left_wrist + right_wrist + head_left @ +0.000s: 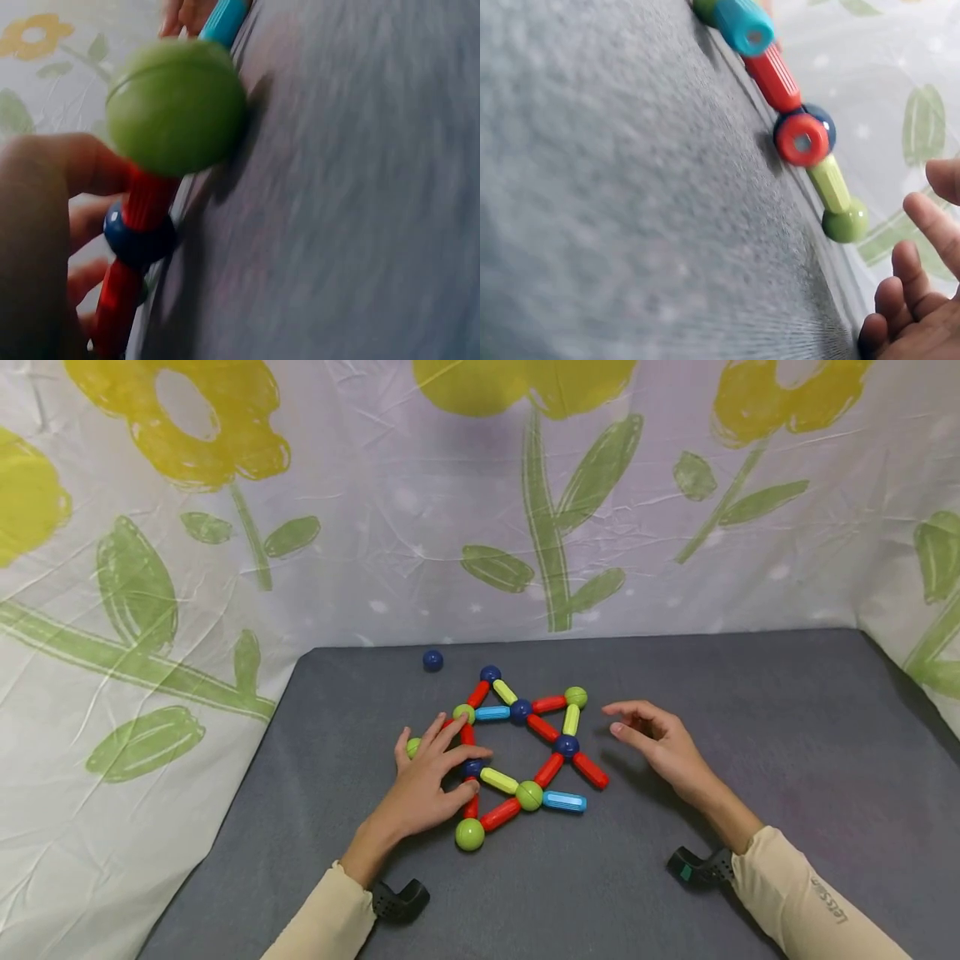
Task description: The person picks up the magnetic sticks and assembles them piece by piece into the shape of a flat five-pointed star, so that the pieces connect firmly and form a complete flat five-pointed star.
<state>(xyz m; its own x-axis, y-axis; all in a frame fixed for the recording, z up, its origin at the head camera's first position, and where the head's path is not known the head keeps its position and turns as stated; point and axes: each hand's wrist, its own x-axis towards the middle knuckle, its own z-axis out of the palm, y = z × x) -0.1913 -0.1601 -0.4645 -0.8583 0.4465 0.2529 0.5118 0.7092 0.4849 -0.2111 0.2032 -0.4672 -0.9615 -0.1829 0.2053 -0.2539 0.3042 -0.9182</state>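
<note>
A flat frame of magnetic rods and balls lies on the table; among its parts are a red rod point(500, 815), a light blue rod point(564, 802), a dark blue ball point(567, 746) and a green ball point(469, 835). Over its left side, my left hand point(427, 785) rests with fingers spread, thumb and index finger on either side of another dark blue ball point(139, 234). Part of that side is hidden under the hand. To the right of the frame, my right hand point(663, 750) hovers with relaxed fingers, holding nothing. A red rod point(591, 771) points out toward it.
A loose dark blue ball point(432, 661) sits near the back edge of the grey table point(712, 677). Behind the table hangs a white cloth point(360, 527) printed with yellow flowers. Each wrist wears a black camera mount point(401, 902).
</note>
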